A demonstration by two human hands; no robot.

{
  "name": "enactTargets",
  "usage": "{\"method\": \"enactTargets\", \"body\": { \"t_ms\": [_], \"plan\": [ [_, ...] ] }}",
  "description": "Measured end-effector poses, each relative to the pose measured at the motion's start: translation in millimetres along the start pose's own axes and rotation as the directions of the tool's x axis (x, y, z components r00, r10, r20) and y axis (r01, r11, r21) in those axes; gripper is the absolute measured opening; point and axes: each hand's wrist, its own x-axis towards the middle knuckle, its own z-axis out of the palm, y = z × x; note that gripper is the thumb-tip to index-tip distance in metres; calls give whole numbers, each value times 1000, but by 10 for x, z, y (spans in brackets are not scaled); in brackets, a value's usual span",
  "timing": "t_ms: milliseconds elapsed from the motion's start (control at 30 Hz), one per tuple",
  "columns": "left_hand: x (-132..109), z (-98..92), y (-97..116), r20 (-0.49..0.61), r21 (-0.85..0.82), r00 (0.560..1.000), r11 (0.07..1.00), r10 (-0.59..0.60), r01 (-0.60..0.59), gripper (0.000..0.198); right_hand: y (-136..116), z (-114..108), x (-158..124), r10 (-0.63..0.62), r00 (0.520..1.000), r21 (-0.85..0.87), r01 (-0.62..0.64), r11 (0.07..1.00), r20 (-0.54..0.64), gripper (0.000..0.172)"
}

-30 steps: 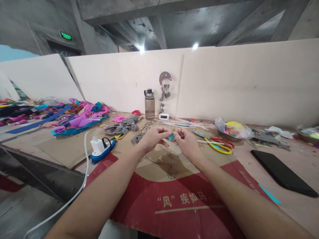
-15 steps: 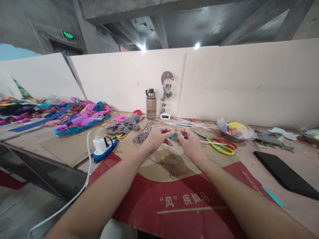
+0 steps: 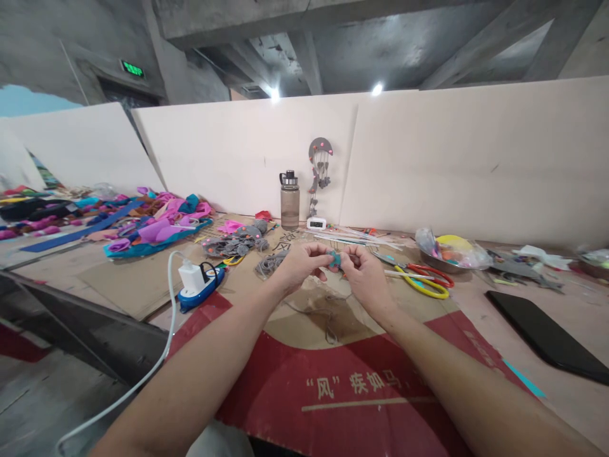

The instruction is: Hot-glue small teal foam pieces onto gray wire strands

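Observation:
Between my two hands is a small teal piece (image 3: pixel 335 258), perhaps felt; its exact shape is too small to make out. My left hand (image 3: pixel 307 263) pinches its left side between thumb and fingers. On the other side my right hand (image 3: pixel 362 270) grips it the same way. Both hands are raised above a cardboard sheet (image 3: pixel 295 327) with a red printed part. Below them a loose grey cord (image 3: pixel 328 314) lies curled on the cardboard. Scissors with red and yellow handles (image 3: pixel 423 282) rest to the right of my right hand.
A water bottle (image 3: pixel 290 202) and small white clock (image 3: pixel 316 223) stand at the back, below a grey moon-shaped hanging (image 3: pixel 320 152). Left are grey felt pieces (image 3: pixel 238 241), a blue power strip (image 3: pixel 202 293) and colourful fabric (image 3: pixel 162 228). Right are a bowl (image 3: pixel 442 259) and black phone (image 3: pixel 547 333).
Both hands stay together in nearly the same place. The teal piece has shifted slightly between the fingers and looks more bunched. The view has moved a little.

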Motion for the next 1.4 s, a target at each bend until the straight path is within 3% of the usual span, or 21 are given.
{"method": "enactTargets", "body": {
  "t_ms": [200,433,1133,1400],
  "plan": [
    [1,-7,-3,-8,51,999,997,53,-53,23,27,-11,-13,-75,997,-110,72,991,-29,14],
    [8,-7,-33,40,-33,991,992,124,-123,26,18,-25,-53,-197,980,-218,185,958,-32,10],
    [-8,-8,12,58,76,991,990,118,-122,22,-9,3,-68,-152,987,-177,140,974,-56,12],
    [3,-51,-37,90,44,983,985,160,-164,21,-43,13,-69,-122,992,-95,117,988,-38,12]
  ]
}}
